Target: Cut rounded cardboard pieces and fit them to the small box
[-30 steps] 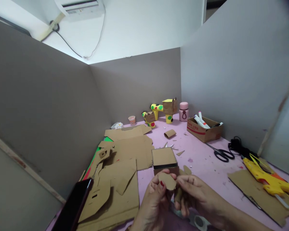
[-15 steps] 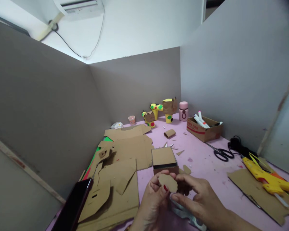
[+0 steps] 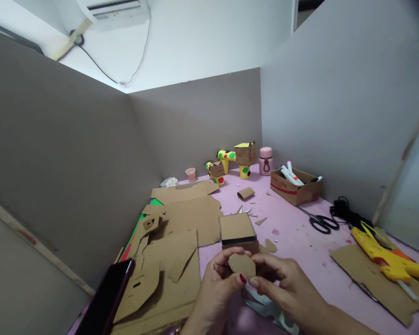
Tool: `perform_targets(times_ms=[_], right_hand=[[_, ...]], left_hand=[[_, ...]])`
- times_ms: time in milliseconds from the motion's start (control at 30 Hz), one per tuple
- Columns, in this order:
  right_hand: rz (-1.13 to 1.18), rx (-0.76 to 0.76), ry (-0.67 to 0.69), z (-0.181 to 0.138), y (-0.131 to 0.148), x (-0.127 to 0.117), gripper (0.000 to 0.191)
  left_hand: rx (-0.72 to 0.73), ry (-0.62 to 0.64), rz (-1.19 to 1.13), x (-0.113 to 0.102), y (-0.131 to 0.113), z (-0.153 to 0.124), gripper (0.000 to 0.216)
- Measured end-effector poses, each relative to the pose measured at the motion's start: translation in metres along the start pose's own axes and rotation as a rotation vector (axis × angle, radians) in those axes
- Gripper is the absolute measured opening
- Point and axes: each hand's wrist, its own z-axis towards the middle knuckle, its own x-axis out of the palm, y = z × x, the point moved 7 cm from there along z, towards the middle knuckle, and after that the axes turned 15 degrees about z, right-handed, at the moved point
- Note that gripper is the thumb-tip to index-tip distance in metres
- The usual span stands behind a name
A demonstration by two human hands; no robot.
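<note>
Your left hand (image 3: 220, 284) and right hand (image 3: 282, 284) meet low over the pink tabletop (image 3: 293, 232), and both grips are pinched on the same small oval cardboard cutout (image 3: 242, 265), thumbs and fingertips closed on its edges. It is held up off the tabletop, just in front of the small flat-topped box (image 3: 237, 230), not touching it as far as you can tell.

By the look of things, the cutting is done for this piece: its edge is rounded and whole, and a similar oval piece (image 3: 271, 245) lies just right of the box. The scissors (image 3: 319, 222) lie well apart to your right, and the yellow glue gun (image 3: 387, 258) rests on a cardboard sheet (image 3: 370, 279) farther right, out of hand. No glue shows on the cutout, so fixing it to anything seems not yet done. Cut-up cardboard sheets (image 3: 174, 242) lie to your left, with a dark phone (image 3: 106, 298) beside them.
</note>
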Motion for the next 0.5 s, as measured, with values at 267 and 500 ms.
perform_targets(times_ms=[267, 500], right_hand=[[0.333, 0.215, -0.014, 0.006, -0.016, 0.0, 0.033], [0.252, 0.078, -0.113, 0.004, -0.006, -0.013, 0.018]], left_hand=[[0.03, 0.092, 0.071, 0.008, -0.003, -0.003, 0.031], [0.118, -0.062, 0.321, -0.001, -0.007, -0.005, 0.026]])
